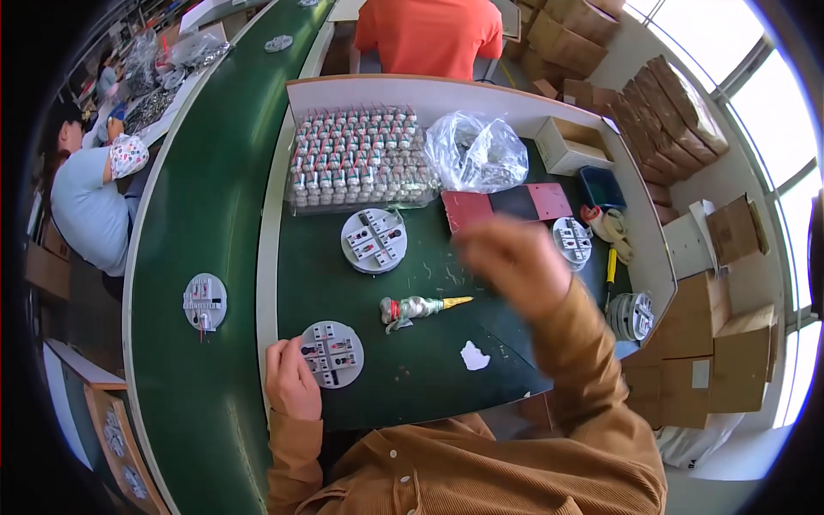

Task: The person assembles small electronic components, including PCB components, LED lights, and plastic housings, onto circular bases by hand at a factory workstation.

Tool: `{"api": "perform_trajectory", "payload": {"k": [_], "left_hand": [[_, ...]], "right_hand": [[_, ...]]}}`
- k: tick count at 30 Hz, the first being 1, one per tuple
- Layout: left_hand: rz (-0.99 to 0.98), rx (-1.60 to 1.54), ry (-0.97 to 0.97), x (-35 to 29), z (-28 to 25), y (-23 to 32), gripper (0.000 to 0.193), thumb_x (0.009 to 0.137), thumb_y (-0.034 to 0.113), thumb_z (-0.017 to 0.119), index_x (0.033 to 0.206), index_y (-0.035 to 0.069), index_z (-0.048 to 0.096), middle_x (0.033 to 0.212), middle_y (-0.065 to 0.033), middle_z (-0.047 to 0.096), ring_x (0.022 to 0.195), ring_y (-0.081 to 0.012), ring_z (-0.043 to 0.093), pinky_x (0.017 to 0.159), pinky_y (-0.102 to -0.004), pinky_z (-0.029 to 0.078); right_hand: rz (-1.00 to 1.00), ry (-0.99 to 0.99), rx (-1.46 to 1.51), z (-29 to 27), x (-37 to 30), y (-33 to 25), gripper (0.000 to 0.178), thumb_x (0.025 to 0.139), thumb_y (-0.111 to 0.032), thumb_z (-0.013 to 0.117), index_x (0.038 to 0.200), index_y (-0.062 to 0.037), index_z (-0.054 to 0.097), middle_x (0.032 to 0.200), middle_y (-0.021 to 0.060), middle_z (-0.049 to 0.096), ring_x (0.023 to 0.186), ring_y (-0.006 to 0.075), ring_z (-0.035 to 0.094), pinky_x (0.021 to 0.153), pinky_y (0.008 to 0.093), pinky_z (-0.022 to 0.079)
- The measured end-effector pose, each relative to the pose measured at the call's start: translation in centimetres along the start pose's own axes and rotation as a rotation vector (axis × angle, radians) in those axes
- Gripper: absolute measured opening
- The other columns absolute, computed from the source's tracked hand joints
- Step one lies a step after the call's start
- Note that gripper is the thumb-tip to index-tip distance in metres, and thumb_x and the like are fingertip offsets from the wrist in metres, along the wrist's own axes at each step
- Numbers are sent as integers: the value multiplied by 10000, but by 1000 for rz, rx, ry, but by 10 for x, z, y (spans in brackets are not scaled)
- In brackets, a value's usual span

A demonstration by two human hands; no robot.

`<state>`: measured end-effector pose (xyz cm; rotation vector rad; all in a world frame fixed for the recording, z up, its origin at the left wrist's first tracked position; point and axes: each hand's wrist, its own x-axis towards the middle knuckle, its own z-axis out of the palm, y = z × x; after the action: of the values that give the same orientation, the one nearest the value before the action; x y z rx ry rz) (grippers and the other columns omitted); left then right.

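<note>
My left hand is closed on the left edge of a round grey disc fitted with small white and black parts, which lies flat near the table's front edge. In the air over the right half of the table is my right hand, smeared by motion, so its fingers and anything in them cannot be made out. Between the hands lies a tool with a wrapped handle and a yellow tapered tip; its kind is unclear. Farther back, a stack of similar discs stands in front of a clear tray of small parts with red tips.
Behind my right hand are a clear plastic bag, a red and black board and a cardboard box. More discs stand at the right edge. A green conveyor belt runs along the left. Two people sit beyond.
</note>
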<state>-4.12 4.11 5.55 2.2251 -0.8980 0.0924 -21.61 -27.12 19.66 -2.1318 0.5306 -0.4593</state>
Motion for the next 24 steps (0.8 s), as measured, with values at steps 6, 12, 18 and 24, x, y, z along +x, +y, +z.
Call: {"api": "perform_trajectory", "payload": {"k": [6,12,18,24], "left_hand": [[201,-88,87,4,25,-1,385,855,-116,514,1163,-40,733,1280,-188,672,1075,-367,651,973,-446,535],[163,-122,-15,-3,16,-14,449,802,-117,486,1175,-55,729,1368,-215,661,1198,-382,623,1048,-454,518],[98,-131,-73,-10,9,-18,376,865,-32,569,1209,-55,720,1411,-244,638,1241,-404,614,1119,-459,481],[208,-247,-187,-21,7,20,919,715,322,940,1482,-20,565,1614,-216,487,1410,-411,525,1208,-486,406]], "right_hand": [[121,-23,-625,-118,228,221,340,845,-183,716,1090,42,787,902,124,797,785,249,716,725,356,583],[479,-490,-804,-37,275,235,232,809,-160,742,959,4,809,906,89,799,819,265,727,742,383,608],[364,10,-903,-25,281,228,220,854,-196,749,998,-45,815,903,86,785,800,254,708,759,381,597],[31,169,-858,-89,225,202,208,899,-233,755,1038,-93,822,900,84,772,782,244,690,777,378,586]]}}
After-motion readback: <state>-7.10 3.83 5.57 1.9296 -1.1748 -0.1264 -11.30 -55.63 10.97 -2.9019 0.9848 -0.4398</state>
